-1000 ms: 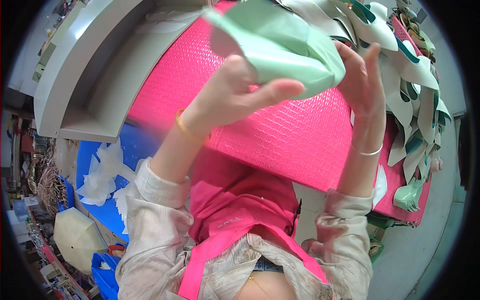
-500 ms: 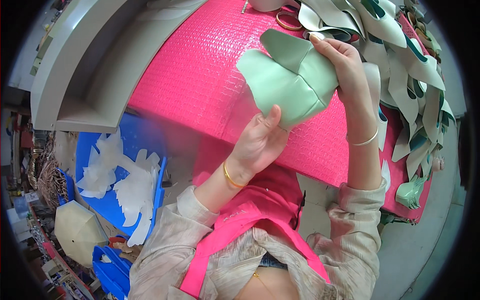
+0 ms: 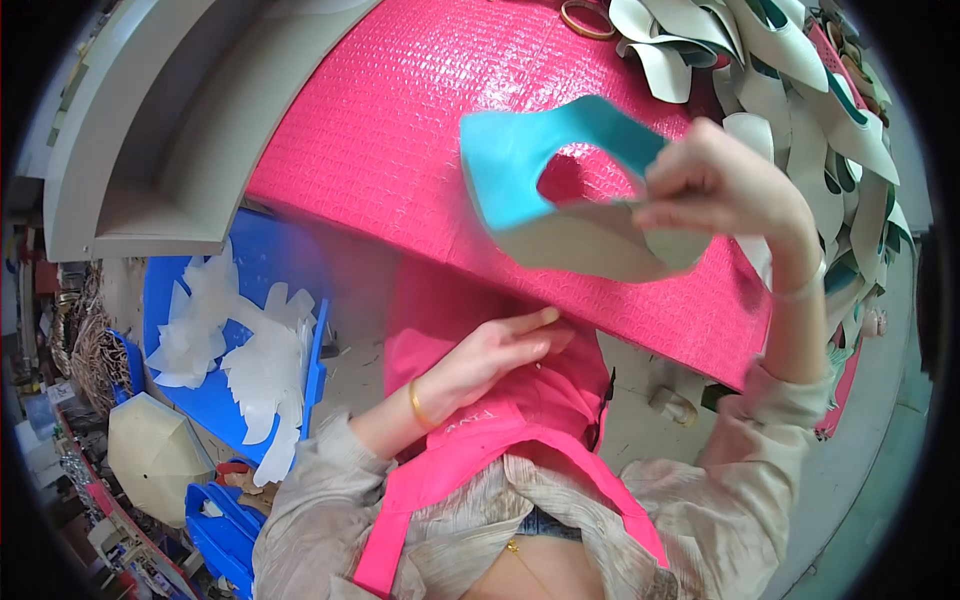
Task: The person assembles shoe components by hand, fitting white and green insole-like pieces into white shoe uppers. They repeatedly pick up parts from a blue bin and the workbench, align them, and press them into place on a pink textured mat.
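My right hand (image 3: 725,190) grips a shoe upper (image 3: 510,175) at its right end, fingers closed on the edge. The upper hangs over the front part of the pink table, its teal inner side facing up around a wide curved opening. Its outer face looks pale grey-beige and is slightly smeared by motion. Below the table edge, my left hand (image 3: 495,352) is in front of the pink apron (image 3: 430,300). It holds nothing, and its fingers are stretched out.
Many pale shoe uppers with teal linings (image 3: 790,130) are heaped along the right side of the pink table (image 3: 400,130). A ring-shaped band (image 3: 588,20) lies at the back. On the left are a grey shelf (image 3: 130,130) and a blue bin (image 3: 180,310) with white scraps (image 3: 265,370).
Half a second ago both hands held a mint-green upper. My left hand has let go and dropped toward the apron; my right holds an upper showing teal lining. I cannot tell whether it is the same piece.
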The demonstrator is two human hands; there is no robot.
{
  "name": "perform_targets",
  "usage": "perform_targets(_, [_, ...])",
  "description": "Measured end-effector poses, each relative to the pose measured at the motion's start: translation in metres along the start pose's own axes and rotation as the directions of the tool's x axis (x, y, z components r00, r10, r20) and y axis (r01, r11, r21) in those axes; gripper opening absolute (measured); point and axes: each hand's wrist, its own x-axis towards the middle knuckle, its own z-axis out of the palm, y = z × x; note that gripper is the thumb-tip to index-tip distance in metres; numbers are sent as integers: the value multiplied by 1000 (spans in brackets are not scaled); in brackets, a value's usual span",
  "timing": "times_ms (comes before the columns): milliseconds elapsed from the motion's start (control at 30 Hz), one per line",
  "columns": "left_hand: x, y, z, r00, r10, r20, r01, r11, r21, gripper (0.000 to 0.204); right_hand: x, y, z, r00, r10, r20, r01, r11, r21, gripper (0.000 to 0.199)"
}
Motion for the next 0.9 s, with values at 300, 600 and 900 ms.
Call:
perform_targets(300, [61,47,36,549,721,423,-470,-152,870,25,47,-14,44,834,478,-275,-114,638,762,44])
perform_targets(600, [88,55,2,685,588,431,-395,-197,897,22,-10,-1,105,853,347,-389,-492,785,-378,13])
perform_targets(900, [106,120,27,317,287,904,-128,-932,340,7,5,38,93,533,-157,-832,-490,744,-454,25])
